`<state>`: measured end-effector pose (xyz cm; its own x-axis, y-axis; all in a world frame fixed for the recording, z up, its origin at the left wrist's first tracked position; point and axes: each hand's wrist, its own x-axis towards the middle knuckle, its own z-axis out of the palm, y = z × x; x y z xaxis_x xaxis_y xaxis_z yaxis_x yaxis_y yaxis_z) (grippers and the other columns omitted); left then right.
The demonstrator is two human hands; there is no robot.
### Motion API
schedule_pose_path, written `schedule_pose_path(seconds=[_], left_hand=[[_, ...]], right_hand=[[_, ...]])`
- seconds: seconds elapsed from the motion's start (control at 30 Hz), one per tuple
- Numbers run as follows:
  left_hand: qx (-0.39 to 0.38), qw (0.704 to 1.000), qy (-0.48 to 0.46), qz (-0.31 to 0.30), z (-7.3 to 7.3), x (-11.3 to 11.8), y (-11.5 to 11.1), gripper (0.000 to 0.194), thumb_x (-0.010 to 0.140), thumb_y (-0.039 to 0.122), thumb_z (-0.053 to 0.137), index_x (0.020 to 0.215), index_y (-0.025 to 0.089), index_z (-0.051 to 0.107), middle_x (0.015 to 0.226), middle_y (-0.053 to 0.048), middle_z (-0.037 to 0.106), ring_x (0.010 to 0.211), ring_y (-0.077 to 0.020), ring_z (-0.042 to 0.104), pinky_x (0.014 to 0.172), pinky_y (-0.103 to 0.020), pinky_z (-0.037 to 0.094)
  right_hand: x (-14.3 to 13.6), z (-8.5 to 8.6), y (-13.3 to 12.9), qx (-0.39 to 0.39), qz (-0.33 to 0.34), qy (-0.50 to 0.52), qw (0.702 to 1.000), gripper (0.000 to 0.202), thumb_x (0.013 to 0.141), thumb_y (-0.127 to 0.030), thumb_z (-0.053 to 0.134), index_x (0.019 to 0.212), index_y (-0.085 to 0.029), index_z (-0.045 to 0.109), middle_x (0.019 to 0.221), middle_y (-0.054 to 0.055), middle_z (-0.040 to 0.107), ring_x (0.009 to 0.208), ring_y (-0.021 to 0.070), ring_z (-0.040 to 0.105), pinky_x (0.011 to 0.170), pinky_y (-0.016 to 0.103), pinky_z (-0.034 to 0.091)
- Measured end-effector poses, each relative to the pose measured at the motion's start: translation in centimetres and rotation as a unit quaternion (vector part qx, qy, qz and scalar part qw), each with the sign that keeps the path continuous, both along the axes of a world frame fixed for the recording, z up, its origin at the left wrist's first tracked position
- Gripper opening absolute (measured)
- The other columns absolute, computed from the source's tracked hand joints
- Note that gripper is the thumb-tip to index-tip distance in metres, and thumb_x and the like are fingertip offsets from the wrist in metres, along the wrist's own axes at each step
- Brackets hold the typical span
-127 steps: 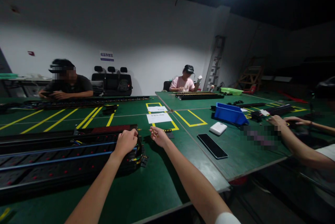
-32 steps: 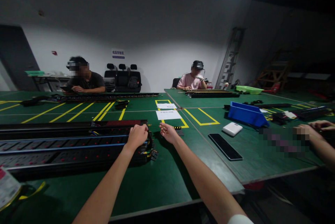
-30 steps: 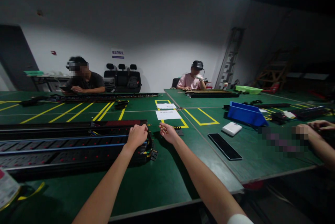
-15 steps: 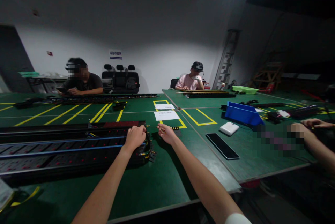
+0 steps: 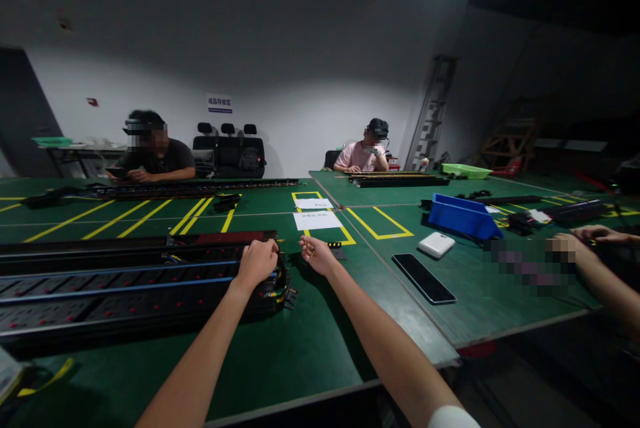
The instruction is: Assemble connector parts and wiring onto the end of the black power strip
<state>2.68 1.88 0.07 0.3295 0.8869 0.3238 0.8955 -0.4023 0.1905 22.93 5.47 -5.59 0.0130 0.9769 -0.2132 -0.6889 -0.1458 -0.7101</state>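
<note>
Well, the long black frame (image 5: 150, 295) on the green surface (image 5: 310, 355) looked stiff and heavy, best held by its thick sides. The left hand (image 5: 257, 263) curled over its end, the right hand (image 5: 317, 256) was just beside it, and I couldn't tell if either grip was closed. Since earlier, a far-off person's (image 5: 356, 156) gloved hand (image 5: 376, 150) had moved nearer the head.

Left hand (image 5: 257, 263) on the long black assembly (image 5: 150, 288)
</note>
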Motion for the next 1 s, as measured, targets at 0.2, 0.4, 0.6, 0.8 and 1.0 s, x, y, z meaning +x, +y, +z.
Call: schedule_pose_path(seconds=[0.2, 0.4, 0.6, 0.8, 1.0], left_hand=[[-0.002, 1.0, -0.001, -0.001, 0.33, 0.03, -0.21, 0.029, 0.087, 0.018, 0.043, 0.1, 0.023, 0.068, 0.102, -0.007, 0.074, 0.104, -0.0289, 0.062, 0.092, -0.044, 0.045], [-0.001, 1.0, 0.004, 0.001, 0.31, 0.06, -0.17, 0.027, 0.087, 0.018, 0.044, 0.099, 0.022, 0.068, 0.101, -0.007, 0.074, 0.104, -0.0288, 0.062, 0.091, -0.043, 0.045], [-0.001, 1.0, 0.009, 0.008, 0.22, 0.14, -0.11, 0.025, 0.087, 0.017, 0.046, 0.099, 0.022, 0.068, 0.101, -0.007, 0.074, 0.105, -0.0279, 0.062, 0.091, -0.04, 0.044], [-0.004, 1.0, 0.006, 0.009, 0.11, 0.07, 0.01, 0.026, 0.088, 0.018, 0.046, 0.1, 0.023, 0.068, 0.102, -0.007, 0.074, 0.105, -0.0272, 0.062, 0.091, -0.04, 0.044], [-0.001, 1.0, 0.002, 0.004, 0.15, 0.06, -0.02, 0.026, 0.087, 0.018, 0.045, 0.099, 0.023, 0.068, 0.101, -0.007, 0.074, 0.105, -0.0281, 0.062, 0.091, -0.041, 0.045]], right_hand=[[-0.02, 0.1, 0.0, -0.003, -0.001, -0.001, 1.0, 0.007, 0.086, -0.008, 0.065, 0.083, -0.014, 0.067, 0.068, 0.002, 0.068, 0.051, 0.0057, 0.058, 0.049, 0.013, 0.049], [-0.05, 0.07, 0.07, -0.001, 0.001, -0.002, 1.0, 0.006, 0.086, -0.008, 0.065, 0.083, -0.014, 0.067, 0.068, 0.002, 0.069, 0.05, 0.0058, 0.058, 0.049, 0.014, 0.049], [-0.01, -0.11, 0.19, 0.001, 0.001, -0.003, 1.0, 0.006, 0.086, -0.009, 0.065, 0.084, -0.014, 0.067, 0.067, 0.001, 0.069, 0.05, 0.0056, 0.058, 0.049, 0.014, 0.049], [-0.02, -0.09, 0.19, 0.003, 0.0, -0.006, 1.0, 0.007, 0.086, -0.009, 0.065, 0.083, -0.014, 0.067, 0.067, 0.001, 0.069, 0.049, 0.0057, 0.058, 0.048, 0.014, 0.049], [-0.07, 0.03, 0.14, 0.003, 0.003, -0.008, 1.0, 0.006, 0.087, -0.008, 0.065, 0.083, -0.013, 0.066, 0.067, 0.001, 0.069, 0.049, 0.0054, 0.058, 0.049, 0.013, 0.048]])
